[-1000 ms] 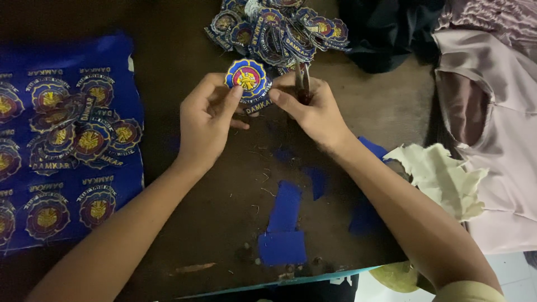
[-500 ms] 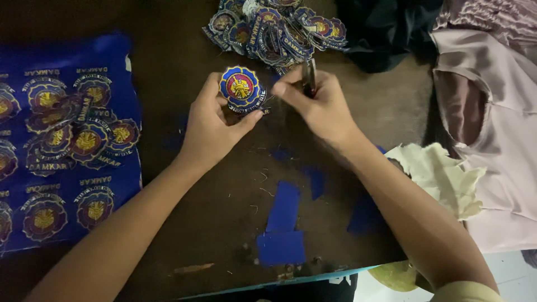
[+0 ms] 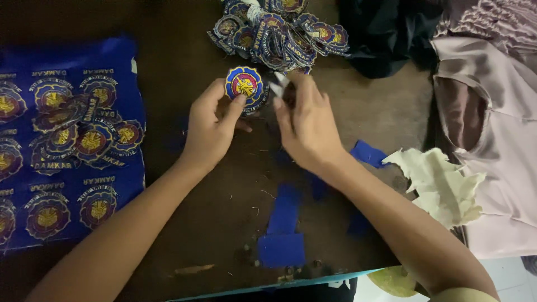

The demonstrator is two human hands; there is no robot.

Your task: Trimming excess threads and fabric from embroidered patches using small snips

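Blue round patch (image 3: 244,85) pinched in our left hand (image 3: 211,127) over the dark bench (image 3: 184,223). Right hand (image 3: 306,126) curled beside it, contents blurred, cannot tell. Patch pile (image 3: 279,31) far, blue sheet (image 3: 67,140) left.

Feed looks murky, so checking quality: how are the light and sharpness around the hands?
Head view: dim, uneven light, brightest at the lower right corner; right hand motion-blurred, hiding what it grips; round patch in the left hand reads fairly sharp; no glare.
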